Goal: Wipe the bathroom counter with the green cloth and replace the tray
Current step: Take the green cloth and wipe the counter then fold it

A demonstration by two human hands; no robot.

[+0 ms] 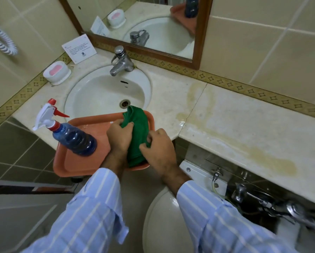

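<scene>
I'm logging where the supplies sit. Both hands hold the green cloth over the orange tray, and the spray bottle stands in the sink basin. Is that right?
Not quite. The head view shows the spray bottle standing on the orange tray, not in the sink basin. The rest holds: the left hand and right hand both hold the green cloth over the tray.

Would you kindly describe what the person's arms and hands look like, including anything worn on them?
Both arms wear long, loose, light blue shirt sleeves with thin white stripes, the left sleeve and right sleeve ending at unbuttoned cuffs that leave the wrists uncovered. The left hand and right hand are bare: no gloves, rings or watch show.
</scene>
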